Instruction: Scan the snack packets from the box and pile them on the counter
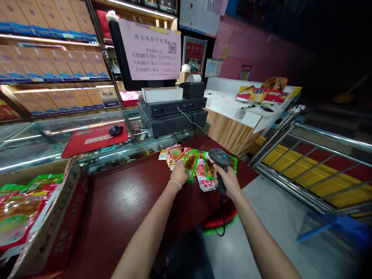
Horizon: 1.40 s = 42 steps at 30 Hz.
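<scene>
Looks forward and down from the head, close above the surface, framing left hand and right hand near centre.

Snack packets on the bench by the left hand and between both hands, barcode scanner in the right hand, packet-filled carton left of the left hand, mouse on a mat ahead-left of it, cash drawer beyond both hands, railing right of the right hand
</scene>
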Available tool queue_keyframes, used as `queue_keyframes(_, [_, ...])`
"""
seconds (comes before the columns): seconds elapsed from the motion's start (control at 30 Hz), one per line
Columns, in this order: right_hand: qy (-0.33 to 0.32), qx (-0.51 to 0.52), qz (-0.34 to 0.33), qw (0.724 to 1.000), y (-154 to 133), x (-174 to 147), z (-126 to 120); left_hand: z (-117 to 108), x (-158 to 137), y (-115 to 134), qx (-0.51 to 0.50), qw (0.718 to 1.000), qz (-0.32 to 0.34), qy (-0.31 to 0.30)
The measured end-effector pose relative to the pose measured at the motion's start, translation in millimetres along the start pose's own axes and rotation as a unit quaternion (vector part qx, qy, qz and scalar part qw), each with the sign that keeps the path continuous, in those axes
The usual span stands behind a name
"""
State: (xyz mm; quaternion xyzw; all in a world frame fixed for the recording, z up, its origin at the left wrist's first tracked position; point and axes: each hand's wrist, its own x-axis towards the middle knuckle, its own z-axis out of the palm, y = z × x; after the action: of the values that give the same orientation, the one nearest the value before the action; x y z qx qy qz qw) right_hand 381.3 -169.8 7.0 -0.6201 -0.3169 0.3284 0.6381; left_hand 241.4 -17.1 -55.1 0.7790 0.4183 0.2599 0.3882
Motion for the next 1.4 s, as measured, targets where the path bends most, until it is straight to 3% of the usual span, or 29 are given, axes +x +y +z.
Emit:
queue_keyframes(0.13, [-0.033, 0.036, -0.013, 0.999, -7.7, -1.5, 31.0, -50.9, -20.0, -40.7, -0.074, 0.997, -0.016, 0.016])
queue_keyframes(0.3, [-0.115, 0.051, -0.022, 0.992, -13.9, 3.2, 88.6, -115.5, -51.4, -81.3, -0.205, 0.973, -0.041, 0.100])
queue_keyframes(0.47, [-0.207, 0.032, -0.022, 0.978, -13.3, 12.8, 154.3, -158.1, -78.0, -110.9, -0.275, 0.943, -0.066, 0.177])
queue_keyframes(0.57, [-0.249, 0.035, -0.016, 0.968, -3.9, 18.2, 184.6, -166.3, -83.7, -120.1, -0.306, 0.927, -0.033, 0.214])
queue_keyframes(0.67, [-0.263, 0.051, 0.011, 0.963, 10.6, 21.7, 198.7, -166.6, -84.1, -122.3, -0.299, 0.931, -0.007, 0.209])
queue_keyframes(0.83, [-0.271, 0.045, 0.020, 0.961, 26.0, 20.9, 192.4, -168.3, -82.6, -122.5, -0.279, 0.934, -0.007, 0.225])
queue_keyframes(1.07, [-0.280, 0.029, 0.049, 0.958, 20.9, 13.7, 190.7, -174.3, -81.0, -131.6, -0.388, 0.877, -0.070, 0.275])
queue_keyframes(1.23, [-0.309, 0.007, 0.033, 0.950, 23.6, 10.4, 191.9, -172.3, -82.0, -130.5, -0.417, 0.873, -0.093, 0.237])
queue_keyframes(1.4, [-0.312, 0.000, 0.030, 0.950, 25.6, 9.2, 191.2, -171.6, -81.5, -127.1, -0.398, 0.866, -0.095, 0.287])
